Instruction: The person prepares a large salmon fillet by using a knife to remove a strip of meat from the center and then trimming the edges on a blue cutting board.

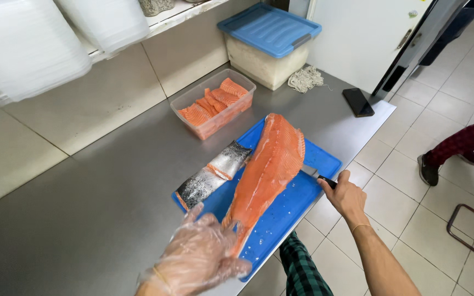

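Note:
A long orange salmon fillet (267, 170) lies flesh up on a blue cutting board (294, 205). A strip of silver fish skin (212, 175) lies along the board's left edge. My left hand (198, 255), in a clear plastic glove, hovers over the fillet's narrow tail end with fingers spread, holding nothing. My right hand (346, 194) grips the black handle of a knife (316, 175); the blade lies at the fillet's right side, partly hidden under the flesh.
A clear tub of salmon slices (215, 104) stands behind the board on the steel counter (111, 186). Further back are a blue-lidded white box (270, 44), a rope bundle (305, 79) and a black phone (357, 102). Another person's leg and shoe (445, 153) are on the tiled floor to the right.

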